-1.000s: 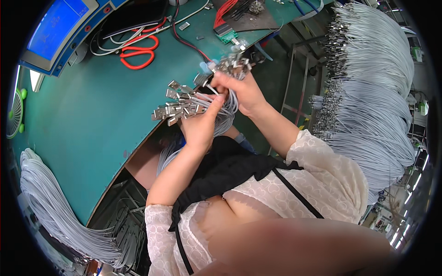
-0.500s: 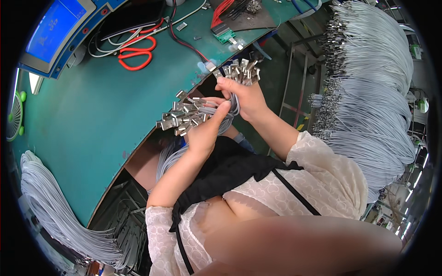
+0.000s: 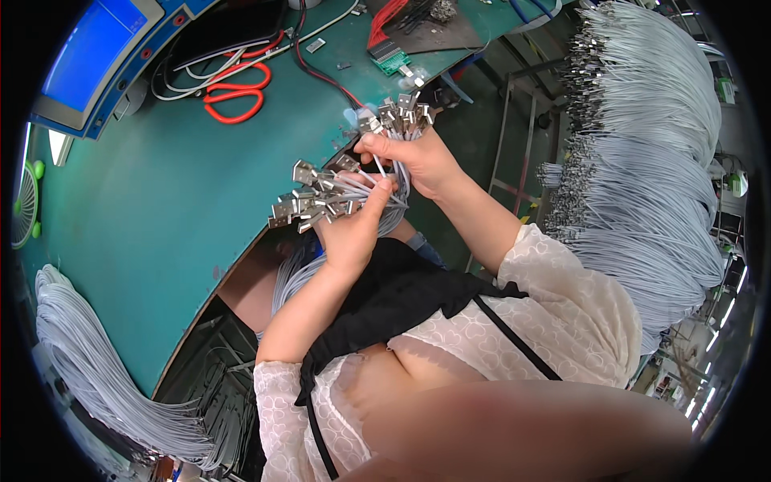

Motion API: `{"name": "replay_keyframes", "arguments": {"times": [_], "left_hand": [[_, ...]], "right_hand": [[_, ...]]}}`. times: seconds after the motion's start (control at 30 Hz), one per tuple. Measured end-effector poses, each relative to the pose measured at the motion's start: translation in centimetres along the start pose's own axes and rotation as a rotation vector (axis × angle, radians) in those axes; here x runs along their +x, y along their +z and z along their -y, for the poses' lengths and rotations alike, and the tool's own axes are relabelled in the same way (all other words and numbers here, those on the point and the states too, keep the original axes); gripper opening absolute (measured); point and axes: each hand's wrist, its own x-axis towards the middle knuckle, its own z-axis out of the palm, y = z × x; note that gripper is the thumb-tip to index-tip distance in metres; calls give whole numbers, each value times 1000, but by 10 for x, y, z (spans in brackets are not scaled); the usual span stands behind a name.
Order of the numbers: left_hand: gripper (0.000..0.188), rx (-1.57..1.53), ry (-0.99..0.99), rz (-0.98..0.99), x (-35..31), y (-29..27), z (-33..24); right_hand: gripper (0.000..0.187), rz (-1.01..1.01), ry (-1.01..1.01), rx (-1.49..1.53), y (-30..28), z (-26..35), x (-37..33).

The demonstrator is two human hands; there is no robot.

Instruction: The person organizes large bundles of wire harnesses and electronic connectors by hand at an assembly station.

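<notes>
My left hand (image 3: pixel 353 233) is closed around a bundle of grey USB cables (image 3: pixel 309 197), their metal plugs fanning out to the left over the table edge. Farther right, my right hand (image 3: pixel 422 161) grips a second bunch of USB cables (image 3: pixel 409 116) with the plugs pointing away from me. Its thumb and forefinger are at a single plug beside the small white socket (image 3: pixel 367 116) on a red and black wire; I cannot tell whether plug and socket are joined. The grey cords hang between both hands and down over my lap.
A blue-framed device with a lit screen (image 3: pixel 100 52) stands at the far left, near red-handled scissors (image 3: pixel 234 104). A green circuit board (image 3: pixel 391 60) lies at the back. Large cable bundles hang at right (image 3: pixel 642 161) and lie at lower left (image 3: pixel 88 345). The green table (image 3: pixel 177 217) has a curved edge.
My right hand and its bunch have shifted slightly left. The plugs in my left hand have spread and tipped a little. The marks on the device's screen have gone.
</notes>
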Motion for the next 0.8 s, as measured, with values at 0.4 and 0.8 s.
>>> {"name": "replay_keyframes", "arguments": {"times": [0.4, 0.8], "left_hand": [[14, -58, -128, 16, 1, 5, -7], [17, 3, -83, -37, 7, 5, 0]], "right_hand": [[9, -84, -99, 84, -13, -10, 0], [13, -73, -104, 116, -12, -10, 2]]}}
